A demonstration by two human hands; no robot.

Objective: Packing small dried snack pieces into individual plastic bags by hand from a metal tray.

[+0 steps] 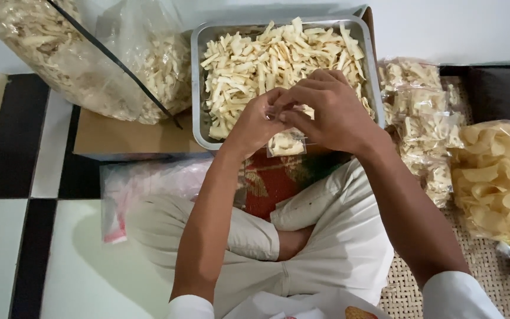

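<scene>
Tiles, black and white, lie far left of the left hand (259, 121), and up-left of it slumps a big clear sack (84, 56) of pale crisp strips. Below that hand a stack of empty clear bags (143, 186) rests on the floor. The left hand's fingers are pressed together, pinching the mouth of a small clear bag (286, 142) of strips, which hangs just under both hands. Behind the hands sits a metal tray (196, 82) heaped with the same strips. The right hand (332, 112) touches the left, fingers curled and pinching the same bag's top. Right of it lie filled small packets (423, 118) on a woven mat (473, 260), then a bag of round yellow chips (497, 177)
</scene>
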